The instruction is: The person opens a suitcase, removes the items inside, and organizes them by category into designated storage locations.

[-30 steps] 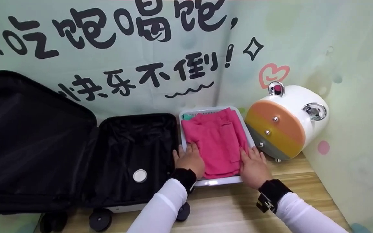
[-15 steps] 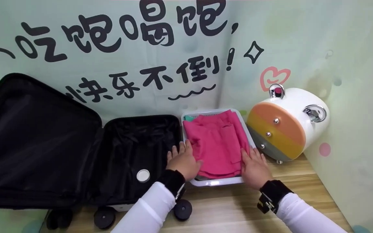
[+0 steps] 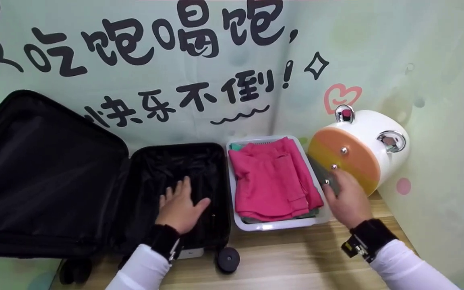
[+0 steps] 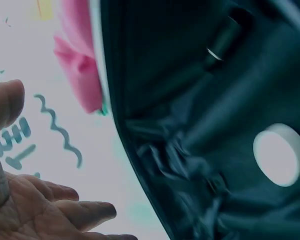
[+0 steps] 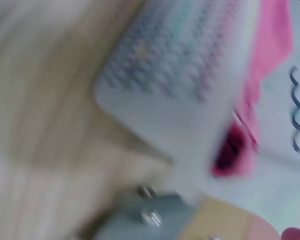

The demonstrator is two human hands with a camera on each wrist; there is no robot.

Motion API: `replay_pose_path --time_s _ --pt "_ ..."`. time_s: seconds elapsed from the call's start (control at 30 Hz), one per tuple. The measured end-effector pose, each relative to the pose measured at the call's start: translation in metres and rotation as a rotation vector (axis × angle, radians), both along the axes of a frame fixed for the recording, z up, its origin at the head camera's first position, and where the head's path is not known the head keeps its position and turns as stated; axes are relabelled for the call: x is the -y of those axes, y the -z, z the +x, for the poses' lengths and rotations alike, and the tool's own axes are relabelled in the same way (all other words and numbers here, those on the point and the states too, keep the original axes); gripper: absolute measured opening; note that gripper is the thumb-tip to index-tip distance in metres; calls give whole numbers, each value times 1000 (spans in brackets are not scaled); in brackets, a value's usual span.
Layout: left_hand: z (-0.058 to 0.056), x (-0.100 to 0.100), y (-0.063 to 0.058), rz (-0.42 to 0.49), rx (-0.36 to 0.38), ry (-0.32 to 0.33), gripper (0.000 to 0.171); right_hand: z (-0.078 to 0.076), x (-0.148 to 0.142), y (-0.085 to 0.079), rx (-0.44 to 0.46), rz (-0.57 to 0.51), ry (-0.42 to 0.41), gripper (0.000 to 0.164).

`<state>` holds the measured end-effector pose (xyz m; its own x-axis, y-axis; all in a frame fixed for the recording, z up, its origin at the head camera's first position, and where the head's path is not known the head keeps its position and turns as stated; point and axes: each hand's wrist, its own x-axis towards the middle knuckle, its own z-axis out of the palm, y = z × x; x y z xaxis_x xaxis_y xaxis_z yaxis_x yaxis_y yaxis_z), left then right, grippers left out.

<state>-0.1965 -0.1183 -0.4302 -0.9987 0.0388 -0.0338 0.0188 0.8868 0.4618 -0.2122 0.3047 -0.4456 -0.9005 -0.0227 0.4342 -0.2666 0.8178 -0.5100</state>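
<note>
My left hand (image 3: 181, 209) hovers over the right half of an open black suitcase (image 3: 216, 155), its fingers straight and spread, holding nothing. A small white round disc (image 4: 280, 155) lies on the suitcase lining in the left wrist view; in the head view the hand hides it. Right of the suitcase, folded pink clothing (image 3: 270, 181) fills a white plastic basket (image 3: 284, 226), with green cloth (image 3: 235, 147) showing at its back corner. My right hand (image 3: 349, 201) is off the basket's right side, fingers loosely bent, overlapping the front of a small rounded drawer cabinet (image 3: 371, 125).
The suitcase lid (image 3: 46, 173) stands raised at the left. A black wheel (image 3: 228, 259) sticks out toward the front. Behind everything is a pale green printed wall cloth (image 3: 232, 125); a wooden surface (image 3: 272, 257) lies below the basket.
Both hands have left the pink clothing in the basket. The left has moved left over the suitcase, the right has moved right toward the cabinet. The clothing's lower right edge has spread outward.
</note>
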Motion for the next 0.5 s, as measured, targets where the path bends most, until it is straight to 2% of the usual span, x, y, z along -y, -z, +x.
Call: replay_pose_path --time_s 0.1,0.23,0.33,0.5 --pt "5 15 5 11 -7 -16 94 -4 -12 -19 -118 30 47 42" --pt "10 27 10 20 -10 -28 95 -13 -27 -37 -188 74 112 45" --pt "14 34 14 3 -11 -36 97 -20 -36 -42 -174 117 151 50" --pt "17 44 19 -39 0 -90 101 -29 -45 -49 -130 183 163 56"
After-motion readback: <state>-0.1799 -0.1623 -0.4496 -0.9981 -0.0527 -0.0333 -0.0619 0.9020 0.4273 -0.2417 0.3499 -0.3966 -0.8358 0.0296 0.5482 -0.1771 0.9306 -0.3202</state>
